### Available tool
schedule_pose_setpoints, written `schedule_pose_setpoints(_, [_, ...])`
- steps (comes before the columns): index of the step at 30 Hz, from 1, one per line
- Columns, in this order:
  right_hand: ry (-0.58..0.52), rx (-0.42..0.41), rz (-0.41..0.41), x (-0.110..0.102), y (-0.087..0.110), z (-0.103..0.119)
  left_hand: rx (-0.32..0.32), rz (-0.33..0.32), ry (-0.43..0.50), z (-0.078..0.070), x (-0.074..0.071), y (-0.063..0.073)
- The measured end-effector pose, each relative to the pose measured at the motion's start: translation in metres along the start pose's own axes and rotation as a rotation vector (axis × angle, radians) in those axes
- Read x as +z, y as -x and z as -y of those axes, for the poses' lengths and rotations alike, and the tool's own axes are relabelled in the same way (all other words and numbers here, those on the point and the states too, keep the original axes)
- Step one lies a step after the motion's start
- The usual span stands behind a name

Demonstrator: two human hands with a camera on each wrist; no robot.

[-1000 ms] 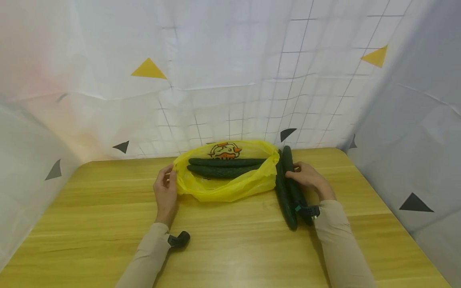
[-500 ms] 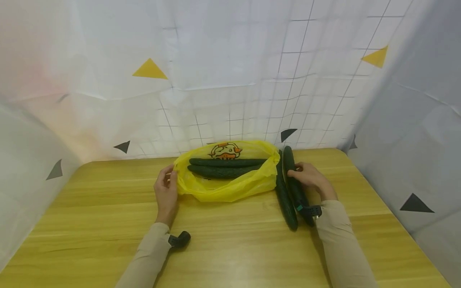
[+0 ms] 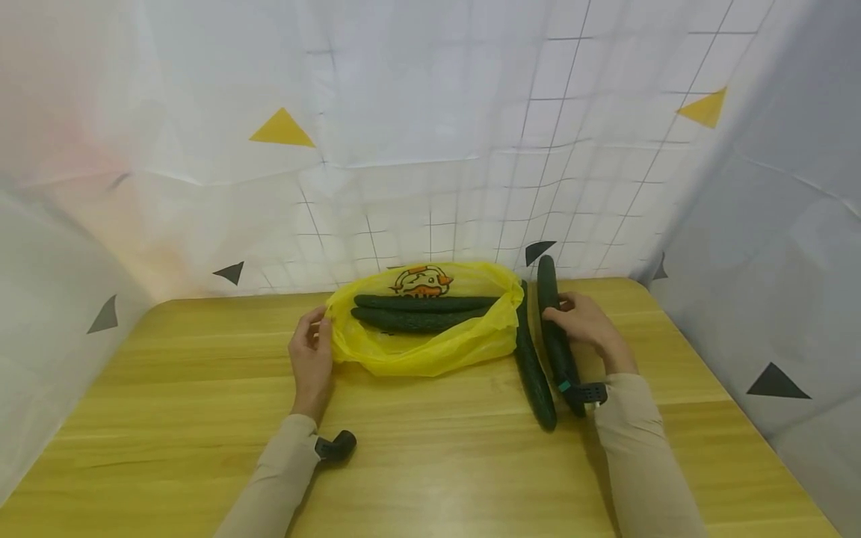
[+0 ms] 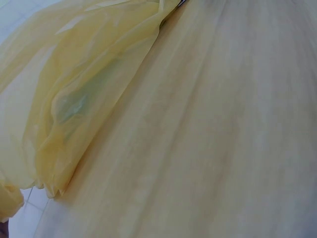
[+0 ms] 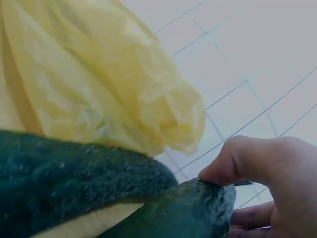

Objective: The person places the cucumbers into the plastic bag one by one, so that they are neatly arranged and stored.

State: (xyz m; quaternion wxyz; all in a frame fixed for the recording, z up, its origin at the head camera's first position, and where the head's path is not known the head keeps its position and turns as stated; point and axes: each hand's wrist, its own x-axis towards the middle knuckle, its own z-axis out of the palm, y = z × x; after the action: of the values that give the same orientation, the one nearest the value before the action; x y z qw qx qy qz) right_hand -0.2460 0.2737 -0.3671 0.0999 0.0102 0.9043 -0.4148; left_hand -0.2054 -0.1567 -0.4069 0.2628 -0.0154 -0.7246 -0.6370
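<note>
A yellow plastic bag [image 3: 417,364] lies with its mouth spread at the back of the table. Inside it, two dark green cucumbers [image 3: 413,322] rest side by side. My left hand [image 3: 312,370] pinches the bag's left rim. On the right, my right hand [image 3: 590,329] grips a cucumber [image 3: 560,351] between thumb and fingers; its far end is raised. Another cucumber [image 3: 535,385] lies along the bag's right side. The right wrist view shows my thumb [image 5: 225,161] on the end of the held cucumber [image 5: 183,210]. My left hand is mostly out of the left wrist view.
The wooden table [image 3: 430,463] ends at a white sheet [image 3: 417,217] with grid lines behind the bag. White sheets also hang at both sides. A dark camera [image 3: 336,447] is strapped to the left wrist, and another dark device [image 3: 588,394] to the right.
My right hand has shifted the gripped cucumber slightly right and lifted its far end, opening a gap from the cucumber beside it. The left hand and the bag stay in place.
</note>
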Motion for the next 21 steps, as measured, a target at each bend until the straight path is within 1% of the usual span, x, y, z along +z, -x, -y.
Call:
schedule_pose_setpoints(5, [-0.016, -0.053, -0.053, -0.005, 0.006, 0.009, 0.006, 0.001, 0.008, 0.001, 0.000, 0.000])
schedule_pose_setpoints(8, [-0.024, -0.074, -0.071, -0.008, 0.010, 0.015, -0.006, 0.003, 0.021, 0.001, 0.000, 0.000])
schedule_pose_setpoints(17, [-0.045, -0.107, -0.112, -0.014, 0.018, 0.027, -0.041, 0.015, 0.023, 0.000, -0.001, -0.001])
schedule_pose_setpoints(18, [-0.045, -0.108, -0.116, -0.014, 0.018, 0.028, -0.040, 0.011, 0.021, 0.004, -0.001, -0.002])
schedule_pose_setpoints(21, [-0.042, -0.108, -0.128, -0.014, 0.019, 0.030, -0.037, 0.008, 0.019, 0.005, -0.001, -0.002])
